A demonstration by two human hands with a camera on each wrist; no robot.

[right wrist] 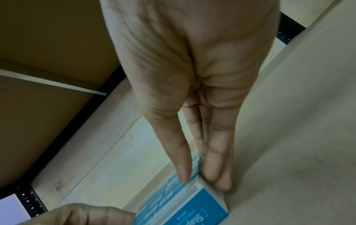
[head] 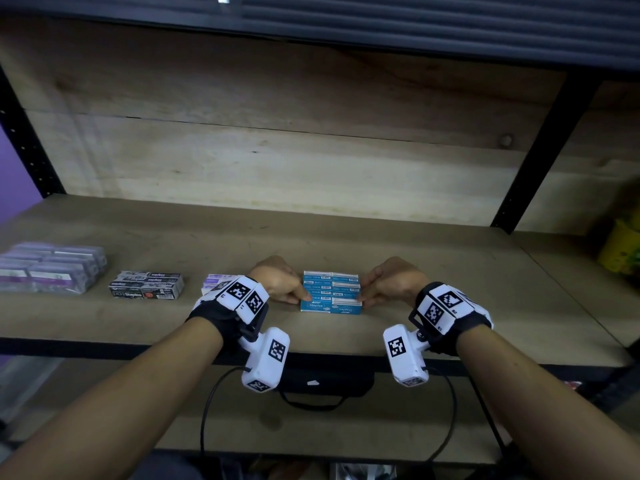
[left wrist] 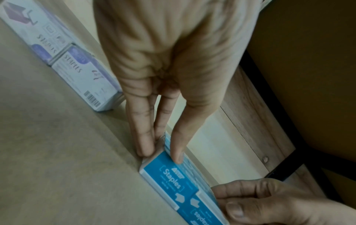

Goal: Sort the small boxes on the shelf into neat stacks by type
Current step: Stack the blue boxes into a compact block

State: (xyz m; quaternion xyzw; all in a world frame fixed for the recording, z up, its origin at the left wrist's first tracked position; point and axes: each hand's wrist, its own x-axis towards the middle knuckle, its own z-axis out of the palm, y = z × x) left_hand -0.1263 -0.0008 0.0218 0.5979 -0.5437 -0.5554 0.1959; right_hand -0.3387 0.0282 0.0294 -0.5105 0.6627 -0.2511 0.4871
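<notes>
At the front of the wooden shelf, the left hand and right hand press straight fingers against opposite ends of the blue cardboard staple-box stack, thumbs on top. Sorting looks nearly done, with four groups standing: blue, white-and-purple boxes, black boxes and wrapped purple packs. Boxes per group are too blurred to count

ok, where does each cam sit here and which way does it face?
Head: on the head, facing forward and down at the shelf; both forearms, left hand and right hand show at the blue staples boxes.
Left wrist: on that wrist, looking along the hand to its fingers on the boxes' left end.
Right wrist: mirrored, fingers on the right end.
Shared: all show both hands and the boxes.
</notes>
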